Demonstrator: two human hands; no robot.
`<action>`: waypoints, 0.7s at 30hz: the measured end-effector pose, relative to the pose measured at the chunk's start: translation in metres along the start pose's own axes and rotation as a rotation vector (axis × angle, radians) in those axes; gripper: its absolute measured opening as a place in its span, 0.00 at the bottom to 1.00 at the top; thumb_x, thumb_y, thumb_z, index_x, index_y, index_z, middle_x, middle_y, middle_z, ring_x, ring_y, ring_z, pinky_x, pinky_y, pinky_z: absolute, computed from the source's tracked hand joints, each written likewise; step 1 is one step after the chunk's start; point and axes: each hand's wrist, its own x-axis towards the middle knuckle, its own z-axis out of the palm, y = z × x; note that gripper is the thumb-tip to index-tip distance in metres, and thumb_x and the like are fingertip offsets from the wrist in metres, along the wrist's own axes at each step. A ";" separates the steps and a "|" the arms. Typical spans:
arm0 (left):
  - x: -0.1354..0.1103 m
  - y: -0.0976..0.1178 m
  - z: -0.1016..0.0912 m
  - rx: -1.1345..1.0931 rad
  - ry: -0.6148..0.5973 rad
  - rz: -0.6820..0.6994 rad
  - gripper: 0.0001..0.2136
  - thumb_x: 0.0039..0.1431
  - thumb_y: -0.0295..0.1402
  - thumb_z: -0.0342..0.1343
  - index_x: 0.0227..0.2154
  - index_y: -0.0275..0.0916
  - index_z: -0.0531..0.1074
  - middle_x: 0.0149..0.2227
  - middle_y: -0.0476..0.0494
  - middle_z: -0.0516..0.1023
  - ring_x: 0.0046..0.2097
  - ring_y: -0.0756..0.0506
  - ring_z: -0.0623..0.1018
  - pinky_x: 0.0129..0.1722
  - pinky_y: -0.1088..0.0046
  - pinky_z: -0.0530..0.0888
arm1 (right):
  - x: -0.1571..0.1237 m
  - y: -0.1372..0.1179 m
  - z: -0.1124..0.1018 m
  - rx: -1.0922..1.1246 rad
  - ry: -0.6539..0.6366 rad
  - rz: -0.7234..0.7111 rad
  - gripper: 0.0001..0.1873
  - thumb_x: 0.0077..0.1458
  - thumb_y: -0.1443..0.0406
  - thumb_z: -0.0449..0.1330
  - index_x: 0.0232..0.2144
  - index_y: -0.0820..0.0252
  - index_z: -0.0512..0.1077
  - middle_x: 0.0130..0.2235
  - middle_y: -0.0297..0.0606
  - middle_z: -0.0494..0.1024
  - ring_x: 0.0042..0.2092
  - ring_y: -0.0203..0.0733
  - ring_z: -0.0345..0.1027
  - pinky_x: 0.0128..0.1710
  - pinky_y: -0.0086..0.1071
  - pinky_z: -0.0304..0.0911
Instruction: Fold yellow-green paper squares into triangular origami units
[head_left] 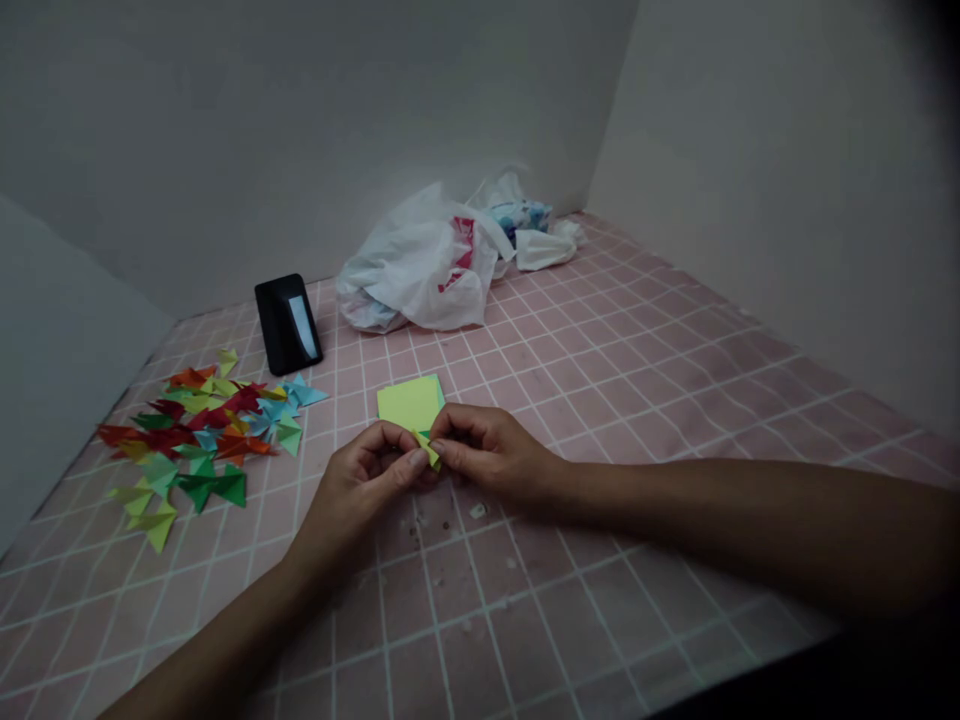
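Folded yellow ppr (430,453) | pinched, L fingers (388,434) + R fingers (463,458) | flat sq. stack (407,400) behind

Grey walls (300,130) behind and at sides; pink white-gridded surface (637,370) (rippled at right); dim light

Held paper (427,446) yellow; surface (637,345) pink, white-gridded; phone (279,328) black

Single head-worn view faces forward and down over the gridded surface (600,380). Range is near; back wall (225,130) shows beyond.
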 end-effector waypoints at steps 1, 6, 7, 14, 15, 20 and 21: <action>0.000 0.000 0.000 -0.006 -0.001 -0.004 0.10 0.54 0.37 0.66 0.30 0.37 0.72 0.28 0.49 0.79 0.32 0.51 0.77 0.36 0.75 0.73 | 0.000 0.000 0.000 -0.008 -0.002 -0.006 0.06 0.57 0.65 0.57 0.28 0.61 0.69 0.27 0.31 0.69 0.30 0.33 0.59 0.30 0.28 0.56; 0.000 0.000 0.000 -0.005 -0.001 -0.016 0.10 0.53 0.36 0.66 0.30 0.37 0.72 0.28 0.49 0.79 0.32 0.51 0.77 0.35 0.75 0.72 | 0.000 0.000 -0.001 -0.040 -0.009 -0.034 0.07 0.58 0.65 0.57 0.28 0.62 0.69 0.28 0.31 0.69 0.30 0.33 0.60 0.31 0.29 0.56; 0.000 -0.001 0.000 0.004 0.001 -0.016 0.10 0.53 0.35 0.66 0.30 0.37 0.71 0.28 0.49 0.79 0.32 0.51 0.77 0.34 0.76 0.72 | 0.000 -0.001 -0.001 -0.046 -0.010 -0.034 0.07 0.57 0.65 0.58 0.28 0.62 0.69 0.28 0.31 0.69 0.31 0.33 0.60 0.31 0.29 0.56; 0.000 0.001 0.000 0.034 0.004 -0.012 0.10 0.53 0.35 0.66 0.30 0.38 0.71 0.28 0.50 0.78 0.32 0.51 0.76 0.35 0.75 0.72 | -0.001 0.001 0.000 -0.059 -0.001 -0.052 0.07 0.58 0.66 0.58 0.28 0.62 0.68 0.27 0.30 0.67 0.29 0.32 0.58 0.31 0.28 0.55; 0.000 0.001 0.000 0.036 0.005 -0.014 0.10 0.52 0.35 0.66 0.30 0.38 0.71 0.28 0.50 0.78 0.32 0.51 0.77 0.35 0.75 0.72 | -0.001 0.001 0.000 -0.057 0.000 -0.058 0.07 0.58 0.66 0.58 0.28 0.62 0.68 0.27 0.30 0.67 0.29 0.32 0.58 0.31 0.28 0.55; 0.001 0.001 0.000 0.019 0.014 -0.024 0.10 0.51 0.34 0.67 0.29 0.37 0.72 0.28 0.50 0.78 0.32 0.51 0.77 0.35 0.76 0.72 | -0.001 0.002 0.000 -0.045 -0.005 -0.047 0.06 0.58 0.66 0.57 0.28 0.61 0.68 0.28 0.31 0.68 0.31 0.33 0.60 0.32 0.29 0.56; 0.001 0.001 0.000 0.007 0.013 -0.025 0.10 0.51 0.34 0.68 0.29 0.37 0.72 0.28 0.50 0.78 0.32 0.51 0.77 0.35 0.76 0.72 | -0.001 0.002 -0.001 -0.046 -0.003 -0.042 0.06 0.58 0.66 0.57 0.28 0.61 0.68 0.28 0.31 0.68 0.31 0.34 0.60 0.32 0.29 0.57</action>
